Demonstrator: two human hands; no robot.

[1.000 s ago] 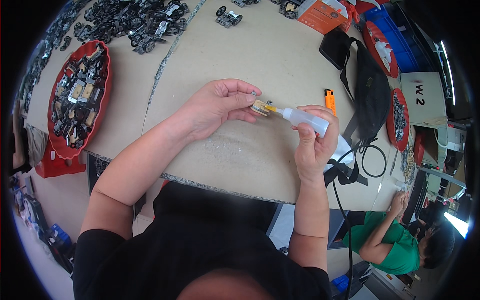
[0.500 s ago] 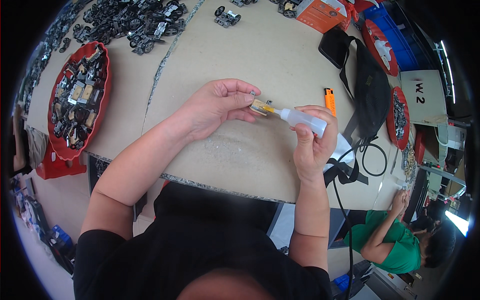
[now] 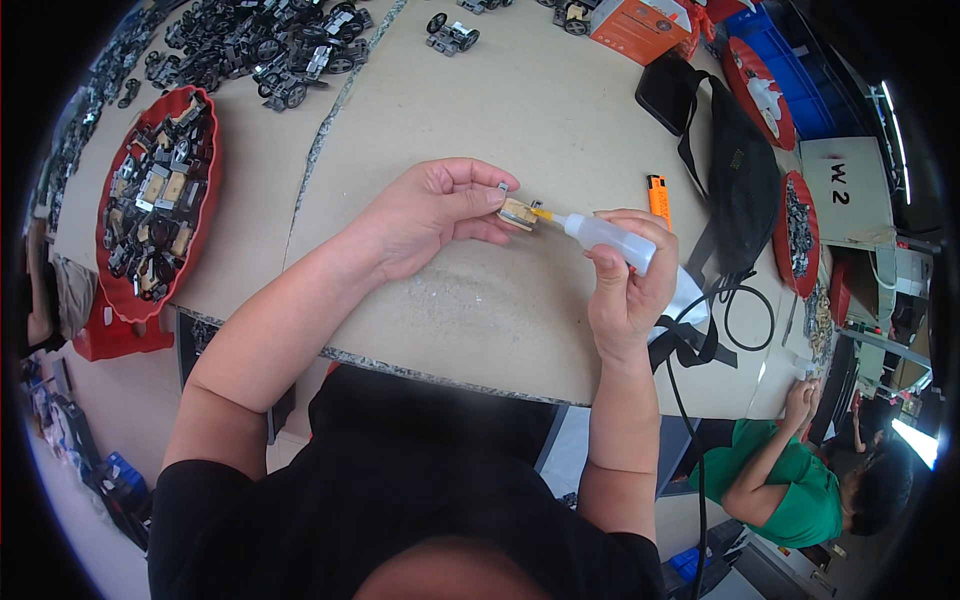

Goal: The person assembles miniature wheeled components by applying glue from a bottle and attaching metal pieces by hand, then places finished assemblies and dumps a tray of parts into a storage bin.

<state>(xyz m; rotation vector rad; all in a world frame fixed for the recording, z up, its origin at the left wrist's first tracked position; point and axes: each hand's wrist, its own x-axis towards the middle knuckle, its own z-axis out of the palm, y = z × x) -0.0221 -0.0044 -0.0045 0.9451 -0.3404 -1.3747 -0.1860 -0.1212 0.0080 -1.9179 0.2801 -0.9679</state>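
Person's L hand (image 3: 425,215) pinches a small wood-coloured part w/ metal bits (image 3: 518,214) btwn thumb & fingers, held up over the bench (image 3: 470,120), nr its near edge. Grip's at one end, prob. so the wood face is exposed. R hand (image 3: 635,275) has fingers closed round a clear squeeze bottle (image 3: 608,240), tilted so its yellow tip (image 3: 543,215) meets the part's R end; can't tell if touching or just off. Thumb's on the bottle's near side, likely for squeeze control.

Red scalloped tray (image 3: 208,195), full of similar parts, sits by bench's L edge, prob. for easy L-hand reach. Wheeled-piece pile (image 3: 290,50) is toward far L corner; orange cutter (image 3: 658,200) & black bag (image 3: 745,170) lie toward R edge, presumably to leave elbow room.
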